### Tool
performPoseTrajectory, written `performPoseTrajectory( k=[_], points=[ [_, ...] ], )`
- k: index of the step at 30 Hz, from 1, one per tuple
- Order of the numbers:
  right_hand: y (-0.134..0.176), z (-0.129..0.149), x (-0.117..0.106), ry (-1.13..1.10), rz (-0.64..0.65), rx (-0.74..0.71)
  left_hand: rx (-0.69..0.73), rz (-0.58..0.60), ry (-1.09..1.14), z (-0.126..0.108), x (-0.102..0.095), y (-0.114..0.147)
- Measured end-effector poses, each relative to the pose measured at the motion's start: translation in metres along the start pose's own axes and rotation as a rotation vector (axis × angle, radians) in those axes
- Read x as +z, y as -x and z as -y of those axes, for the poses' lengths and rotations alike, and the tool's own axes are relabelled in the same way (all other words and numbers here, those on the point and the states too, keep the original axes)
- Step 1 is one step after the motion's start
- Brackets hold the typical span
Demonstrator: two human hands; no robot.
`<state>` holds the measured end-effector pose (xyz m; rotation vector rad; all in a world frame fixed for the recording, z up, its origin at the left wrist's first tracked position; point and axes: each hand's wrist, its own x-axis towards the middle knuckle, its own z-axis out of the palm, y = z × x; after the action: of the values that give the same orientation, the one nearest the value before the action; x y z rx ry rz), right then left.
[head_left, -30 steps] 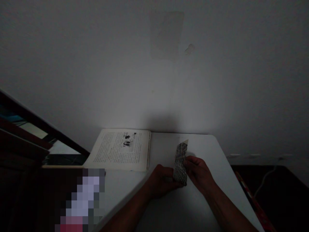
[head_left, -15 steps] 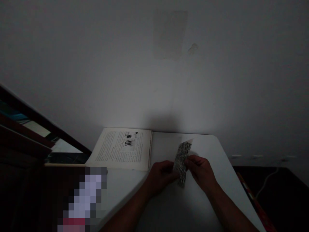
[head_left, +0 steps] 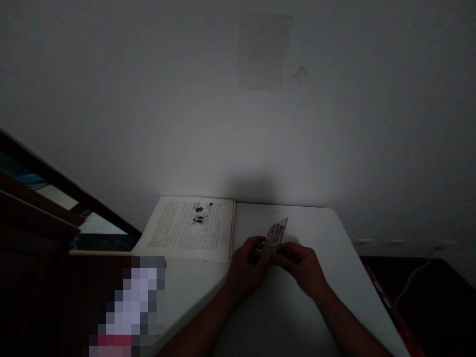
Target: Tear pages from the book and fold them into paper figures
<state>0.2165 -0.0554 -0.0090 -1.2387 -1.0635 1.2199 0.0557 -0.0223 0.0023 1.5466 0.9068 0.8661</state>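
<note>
Between my hands, above the white table (head_left: 297,317), is a small folded piece of printed paper (head_left: 274,239), dark with dense print and with a pale pointed tip at its upper end. My left hand (head_left: 247,263) is closed on its lower left side, fingers behind and thumb in front. My right hand (head_left: 299,263) pinches its lower right edge. The paper's bottom part is hidden by my fingers. To the left of my left hand lies a stack of printed pages or an open book (head_left: 178,230), with text and a small black-and-white picture on the top page.
A pale wall (head_left: 186,124) with a faded patch rises behind the table. Dark wooden furniture (head_left: 37,213) stands at the left. A pixelated area covers the lower left. On the right, a white cable (head_left: 411,280) hangs beyond the table's edge. The room is dim.
The folded paper has turned and shows less of its face, with its lower part now behind my fingers. My right hand has moved slightly down and left, closer to my left hand.
</note>
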Motion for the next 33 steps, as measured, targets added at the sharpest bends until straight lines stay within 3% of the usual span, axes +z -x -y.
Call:
performPoseTrajectory(
  k=[4, 9, 16, 22, 27, 33],
  points=[
    [-0.001, 0.002, 0.0, -0.053, 0.005, 0.001, 0.003, 0.099, 0.045, -0.001, -0.003, -0.001],
    [-0.001, 0.003, 0.0, -0.076, 0.0, 0.0, 0.024, 0.113, 0.045, 0.0, -0.007, 0.0],
    [-0.001, -0.001, -0.002, 0.028, -0.023, -0.007, 0.093, 0.05, -0.034, -0.005, -0.008, 0.002],
    [0.001, 0.005, 0.002, 0.156, -0.015, -0.074, 0.083, 0.072, -0.106, -0.006, -0.006, 0.002],
    [0.003, 0.009, 0.002, 0.226, 0.058, -0.154, 0.069, 0.038, -0.238, -0.003, -0.003, 0.001],
    [0.006, 0.012, 0.005, 0.421, -0.038, -0.144, 0.01, -0.021, -0.261, -0.003, 0.0, -0.001]
  ],
)
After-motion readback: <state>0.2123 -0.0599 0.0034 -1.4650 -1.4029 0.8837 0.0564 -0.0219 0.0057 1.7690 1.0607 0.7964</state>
